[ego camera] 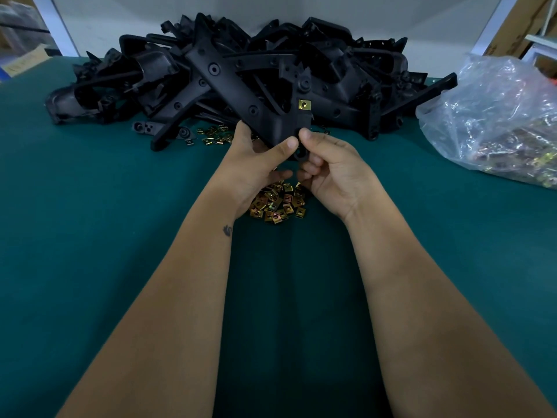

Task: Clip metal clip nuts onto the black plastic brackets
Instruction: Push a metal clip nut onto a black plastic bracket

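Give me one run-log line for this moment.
left hand: grips held bracket | right hand: pinches its lower end | one clip nut fitted | loose clip nuts on green mat

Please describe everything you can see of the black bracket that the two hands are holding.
The black bracket is a V-shaped part of matte plastic, with round holes along its arms. It is lifted above the green table, in front of the bracket pile. One brass-coloured clip nut sits on its right arm. The left hand and right hand grip its lower corner.
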`<state>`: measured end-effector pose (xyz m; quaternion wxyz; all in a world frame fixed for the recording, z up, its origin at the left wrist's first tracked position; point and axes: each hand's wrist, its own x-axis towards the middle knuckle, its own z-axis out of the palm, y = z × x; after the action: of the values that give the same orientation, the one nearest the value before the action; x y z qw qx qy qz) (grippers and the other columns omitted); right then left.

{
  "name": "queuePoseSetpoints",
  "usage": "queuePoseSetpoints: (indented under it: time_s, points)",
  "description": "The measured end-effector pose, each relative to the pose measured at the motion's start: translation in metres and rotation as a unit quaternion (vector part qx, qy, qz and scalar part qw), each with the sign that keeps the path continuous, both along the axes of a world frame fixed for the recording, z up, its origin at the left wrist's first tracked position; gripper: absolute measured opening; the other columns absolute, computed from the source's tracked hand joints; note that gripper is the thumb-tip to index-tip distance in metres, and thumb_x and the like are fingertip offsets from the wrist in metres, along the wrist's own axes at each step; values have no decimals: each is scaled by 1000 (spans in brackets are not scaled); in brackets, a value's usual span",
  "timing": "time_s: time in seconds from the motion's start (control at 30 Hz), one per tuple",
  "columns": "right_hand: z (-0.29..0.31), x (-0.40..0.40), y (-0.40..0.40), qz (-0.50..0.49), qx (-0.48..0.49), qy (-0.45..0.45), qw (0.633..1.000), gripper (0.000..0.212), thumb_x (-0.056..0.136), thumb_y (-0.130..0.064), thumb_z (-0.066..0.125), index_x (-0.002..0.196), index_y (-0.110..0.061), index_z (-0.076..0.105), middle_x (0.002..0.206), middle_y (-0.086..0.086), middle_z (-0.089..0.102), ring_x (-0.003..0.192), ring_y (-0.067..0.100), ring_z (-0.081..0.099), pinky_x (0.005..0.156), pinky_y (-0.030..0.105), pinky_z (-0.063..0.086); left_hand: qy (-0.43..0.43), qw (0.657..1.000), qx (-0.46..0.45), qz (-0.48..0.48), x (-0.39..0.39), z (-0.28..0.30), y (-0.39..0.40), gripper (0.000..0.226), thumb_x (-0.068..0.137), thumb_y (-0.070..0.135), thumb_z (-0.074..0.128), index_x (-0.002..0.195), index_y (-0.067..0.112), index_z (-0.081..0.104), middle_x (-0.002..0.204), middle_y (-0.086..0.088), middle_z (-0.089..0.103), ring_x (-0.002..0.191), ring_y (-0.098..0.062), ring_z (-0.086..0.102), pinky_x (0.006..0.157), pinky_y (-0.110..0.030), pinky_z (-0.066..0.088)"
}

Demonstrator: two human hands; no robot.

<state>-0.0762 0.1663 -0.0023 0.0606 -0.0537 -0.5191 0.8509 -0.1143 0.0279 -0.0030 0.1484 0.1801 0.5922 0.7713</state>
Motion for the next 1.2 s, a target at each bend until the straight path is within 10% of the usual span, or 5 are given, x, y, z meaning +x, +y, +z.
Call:
queuePoseSetpoints:
  time_s: [0.67, 0.97, 1.2]
  points:
    - [0, 0, -5, 0, -22, -30, 999, 26, 89, -19, 68, 64, -20, 59, 45, -9, 33, 43, 6, 29, 47, 18, 34, 13, 1000, 4, 6, -3, -4, 1, 46, 93, 14, 68, 129, 16, 39, 130, -7, 62, 114, -20, 64, 74, -26, 56]
    - [7, -8, -21, -160, 104, 3, 982, 32, 99, -31, 55, 74, -12, 63, 52, -6, 46, 48, 8, 42, 51, 21, 36, -76, 985, 142, 55, -4, -4, 8, 32, 96, 2, 61, 124, 10, 50, 125, -9, 65, 104, -18, 67, 76, -25, 56]
    - [0, -1, -30, -222, 370, 78, 899, 38, 93, -36, 62, 64, -13, 57, 58, -12, 54, 58, 3, 48, 58, 19, 38, -87, 983, 152, 52, -5, -3, 12, 39, 96, -10, 51, 129, 12, 54, 127, -11, 66, 110, -25, 67, 89, -37, 59]
